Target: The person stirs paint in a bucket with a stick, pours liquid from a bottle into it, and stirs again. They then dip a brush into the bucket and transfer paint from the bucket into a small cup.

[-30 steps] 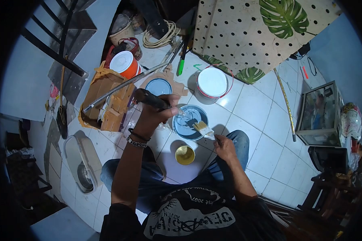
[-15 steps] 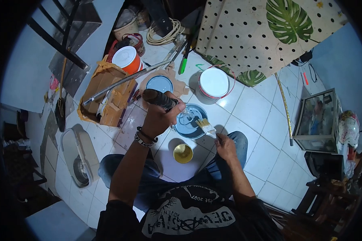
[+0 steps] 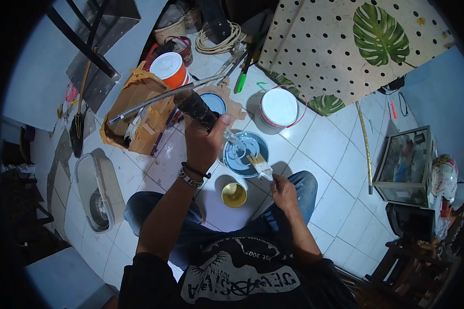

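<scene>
My left hand (image 3: 203,141), with bracelets at the wrist, is closed around a dark, black-wrapped cylinder (image 3: 197,109). Its narrow clear end slants down over an open blue paint container (image 3: 231,166); I cannot make out exactly what it is. In my right hand (image 3: 284,191) is a paintbrush (image 3: 263,169), gripped by the handle. The brush's pale bristles point up and left over the container's right side, and its lower part is smeared white. On the floor between my knees stands an open can (image 3: 234,194) with a gold inside, apart from both hands.
A white-lidded bucket (image 3: 279,104) stands behind the paint container. Left of it, a blue round lid or tub (image 3: 213,103) lies on torn cardboard. Farther left are a cardboard box (image 3: 152,123), a metal pole (image 3: 154,99) and a grey mop bucket (image 3: 111,180). A glass case (image 3: 404,165) stands at right.
The upper end of the cylinder in my left hand has lifted, so it slants more steeply. My right hand and the brush have shifted slightly left. The whole view has moved a little.
</scene>
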Available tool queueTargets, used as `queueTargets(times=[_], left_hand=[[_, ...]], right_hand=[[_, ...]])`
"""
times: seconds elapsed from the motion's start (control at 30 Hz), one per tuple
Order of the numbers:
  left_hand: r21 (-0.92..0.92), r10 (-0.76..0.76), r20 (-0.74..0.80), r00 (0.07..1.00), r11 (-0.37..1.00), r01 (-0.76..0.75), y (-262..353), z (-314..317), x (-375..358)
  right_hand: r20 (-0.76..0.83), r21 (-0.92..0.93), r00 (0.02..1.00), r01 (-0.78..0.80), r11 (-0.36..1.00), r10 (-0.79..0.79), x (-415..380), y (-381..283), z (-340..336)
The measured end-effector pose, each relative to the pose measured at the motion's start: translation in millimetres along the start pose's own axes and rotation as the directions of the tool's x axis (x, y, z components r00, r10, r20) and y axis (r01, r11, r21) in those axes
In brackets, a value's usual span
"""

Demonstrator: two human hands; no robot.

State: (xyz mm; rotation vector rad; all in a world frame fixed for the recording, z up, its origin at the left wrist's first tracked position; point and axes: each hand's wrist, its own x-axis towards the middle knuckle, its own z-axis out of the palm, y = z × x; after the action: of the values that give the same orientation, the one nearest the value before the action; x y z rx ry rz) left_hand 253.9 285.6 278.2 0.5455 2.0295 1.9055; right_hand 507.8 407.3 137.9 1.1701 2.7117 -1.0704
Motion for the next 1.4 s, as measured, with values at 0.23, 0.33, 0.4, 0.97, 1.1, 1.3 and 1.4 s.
queueTargets(times=[0.23, 0.33, 0.4, 0.97, 1.1, 1.3, 1.4], left_hand=[[-0.056, -0.119, 0.224, 0.967, 0.989, 0.135, 17, -8, 2], [-0.063, -0.162, 0.373, 0.914, 0.978, 0.199, 14, -9, 1], [-0.092, -0.129, 0.365, 0.922, 0.981, 0.173, 8, -7, 1], [-0.14, -0.112, 0.031, 0.993, 0.983, 0.116, 10, -14, 9], [-0.143, -0.129, -0.023, 0.991, 0.982, 0.125, 6, -20, 13], [-0.238, -0.15, -0.076, 0.986, 0.963, 0.128, 14, -30, 18], [-0.266, -0.161, -0.07, 0.984, 0.954, 0.138, 13, -40, 20]], right_hand=[[-0.007, 0.021, 1.0, -0.001, 1.0, 0.001, -1, -1, -2], [-0.006, -0.014, 1.0, 0.011, 1.0, -0.011, 1, -2, -5], [-0.017, -0.018, 1.0, 0.014, 1.0, -0.014, 2, -3, -7], [0.049, -0.065, 0.999, 0.014, 0.998, -0.01, 1, -6, 9], [0.103, -0.139, 0.994, -0.022, 0.99, 0.037, 4, -15, 4], [0.113, -0.214, 0.993, 0.006, 0.977, 0.019, 14, -7, -16], [0.06, -0.181, 0.998, 0.01, 0.984, 0.001, 23, 12, -31]])
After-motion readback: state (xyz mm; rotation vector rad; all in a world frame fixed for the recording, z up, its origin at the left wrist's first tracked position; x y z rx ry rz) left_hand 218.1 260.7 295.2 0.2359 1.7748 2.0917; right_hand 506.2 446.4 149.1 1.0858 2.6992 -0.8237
